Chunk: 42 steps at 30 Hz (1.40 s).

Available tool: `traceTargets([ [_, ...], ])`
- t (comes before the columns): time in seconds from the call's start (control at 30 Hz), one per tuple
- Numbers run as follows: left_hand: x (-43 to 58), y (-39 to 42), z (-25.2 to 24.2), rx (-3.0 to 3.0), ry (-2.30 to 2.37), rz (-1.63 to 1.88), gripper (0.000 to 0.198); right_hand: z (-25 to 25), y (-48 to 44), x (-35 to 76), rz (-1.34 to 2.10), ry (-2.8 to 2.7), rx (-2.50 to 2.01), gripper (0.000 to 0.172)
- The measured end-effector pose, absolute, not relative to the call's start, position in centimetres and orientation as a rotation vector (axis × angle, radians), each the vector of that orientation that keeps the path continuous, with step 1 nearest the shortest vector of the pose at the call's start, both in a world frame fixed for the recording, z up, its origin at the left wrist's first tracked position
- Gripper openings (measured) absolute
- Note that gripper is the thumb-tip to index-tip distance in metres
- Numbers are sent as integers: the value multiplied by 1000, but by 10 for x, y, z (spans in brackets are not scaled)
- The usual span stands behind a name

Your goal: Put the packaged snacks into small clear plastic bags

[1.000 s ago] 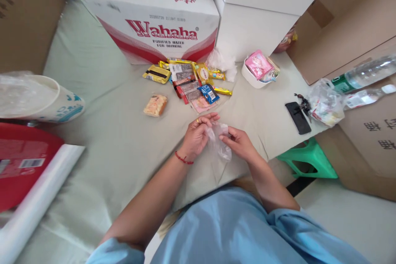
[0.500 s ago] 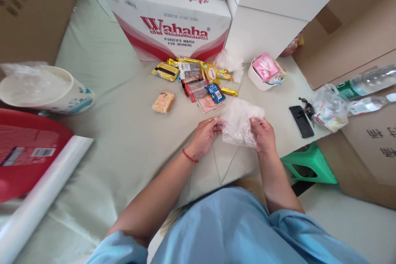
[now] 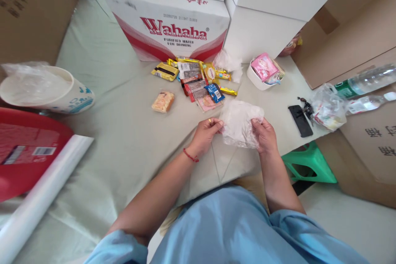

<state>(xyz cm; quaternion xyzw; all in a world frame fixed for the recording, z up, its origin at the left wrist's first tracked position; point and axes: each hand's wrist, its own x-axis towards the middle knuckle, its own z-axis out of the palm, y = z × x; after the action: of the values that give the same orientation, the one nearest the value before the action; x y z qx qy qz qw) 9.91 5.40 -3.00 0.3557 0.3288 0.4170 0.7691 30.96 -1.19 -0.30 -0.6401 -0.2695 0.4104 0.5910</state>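
Observation:
A crinkled, clear plastic bag (image 3: 239, 126) is stretched between my two hands, just above the table's front edge. My left hand (image 3: 206, 132) pinches its left side between thumb and fingers. At the right side, my right hand (image 3: 263, 134) grips it with the thumb on top. Just beyond the bag lies a heap of wrapped snacks, among them a blue packet (image 3: 215, 93), a red packet (image 3: 197, 89) and a yellow packet (image 3: 165, 71). A wrapped piece of bread or cake (image 3: 163, 102) lies apart, left of the heap.
Behind the snacks stands a Wahaha water carton (image 3: 173, 24). A white container (image 3: 261, 80) holds a pink packet. Rightward lie a phone (image 3: 300, 121), a stuffed plastic bag (image 3: 328, 107) and bottles (image 3: 361, 82). A paper bucket (image 3: 77, 97) and a white roll (image 3: 46, 198) are at left.
Both hands keep hold of the plastic bag in nearly the same place. The bag looks slightly flatter, and my left fingers have shifted a little at its edge.

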Motion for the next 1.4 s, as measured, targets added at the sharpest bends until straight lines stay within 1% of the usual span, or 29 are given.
traceTargets([
  [0.03,99,54,-30,744,703,935,35,-4,-11,314,910,-626,-1529,40],
  [0.1,98,55,-30,696,674,984,33,-6,-12,319,705,-663,-1660,40],
  [0.17,98,54,-29,714,651,993,32,-4,-14,316,466,-759,-1763,36],
  [0.2,99,53,-29,736,641,983,32,-2,-16,310,419,-832,-1776,34],
  [0.23,99,52,-29,759,627,966,33,0,-18,302,447,-919,-1762,33],
  [0.33,101,49,-29,789,580,924,35,4,-20,271,782,-1157,-1640,37],
  [0.4,101,49,-30,778,593,943,36,3,-17,259,899,-1165,-1603,35],
  [0.47,99,52,-29,748,643,998,37,2,-15,260,860,-1034,-1598,29],
  [0.53,96,57,-27,704,687,1057,38,1,-15,274,805,-880,-1566,26],
  [0.7,90,63,-20,632,784,1062,39,5,-35,330,788,-651,-1522,31],
  [0.8,89,62,-17,620,880,1056,37,3,-59,363,766,-680,-1647,33],
  [0.87,89,59,-16,621,927,1049,36,2,-73,376,591,-808,-1812,32],
  [0.93,90,54,-14,627,958,1035,35,5,-81,376,281,-966,-1905,27],
  [1.0,91,49,-11,637,975,1016,35,11,-82,363,51,-1154,-1847,20],
  [1.03,92,47,-10,643,976,1006,35,14,-79,354,9,-1272,-1780,18],
  [1.1,94,41,-9,652,966,989,38,18,-66,332,15,-1524,-1649,18],
  [1.2,98,33,-6,654,964,980,45,12,-37,308,135,-1842,-1576,33],
  [1.23,98,31,-5,650,969,979,47,7,-28,303,207,-1924,-1579,33],
  [1.27,99,28,-4,645,975,981,49,1,-21,299,279,-1990,-1585,29],
  [1.33,99,23,-3,628,976,992,52,-9,-12,294,383,-2063,-1594,13],
  [1.37,99,20,-3,621,969,999,54,-13,-11,292,411,-2068,-1598,10],
  [1.4,100,16,-3,619,962,1011,56,-16,-11,290,426,-2053,-1601,11],
])
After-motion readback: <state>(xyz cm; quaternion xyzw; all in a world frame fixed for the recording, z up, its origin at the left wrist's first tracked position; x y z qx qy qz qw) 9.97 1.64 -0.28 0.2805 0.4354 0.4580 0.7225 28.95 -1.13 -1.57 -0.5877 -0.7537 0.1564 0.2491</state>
